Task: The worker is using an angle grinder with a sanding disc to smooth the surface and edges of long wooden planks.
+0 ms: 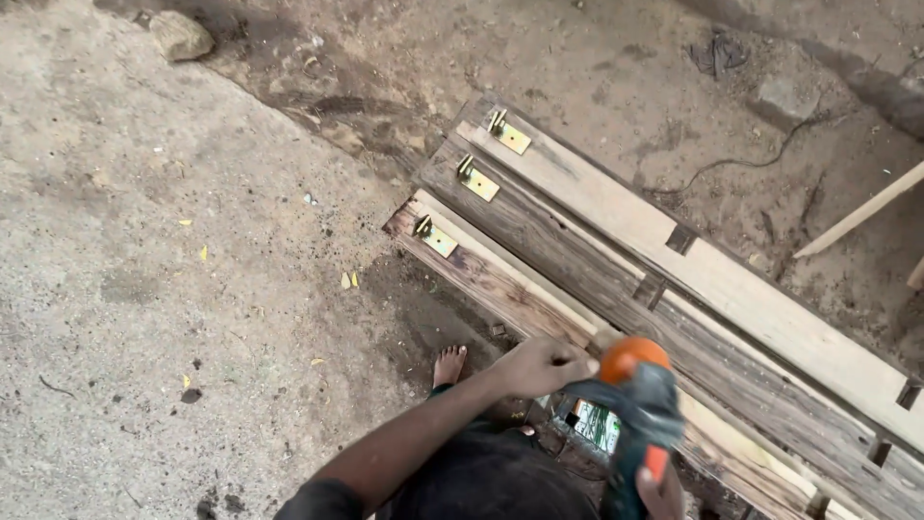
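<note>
I see the left hand [541, 366] curled, fingers pressed on the nearest wooden plank [500, 284], beside the drill [633, 404]. Right hand [659, 493] grips the drill handle, mostly cut off, so probably a closed fist. Brass hinges [435, 237] sit at the plank ends.

Rough grey concrete floor [125, 289] gives way to bare brown dirt [597, 87] further off. A stone [180, 36] sits near the top, yellow leaves [348, 280] lie scattered, and a thin cable [741, 162] snakes across the soil in flat daylight.
</note>
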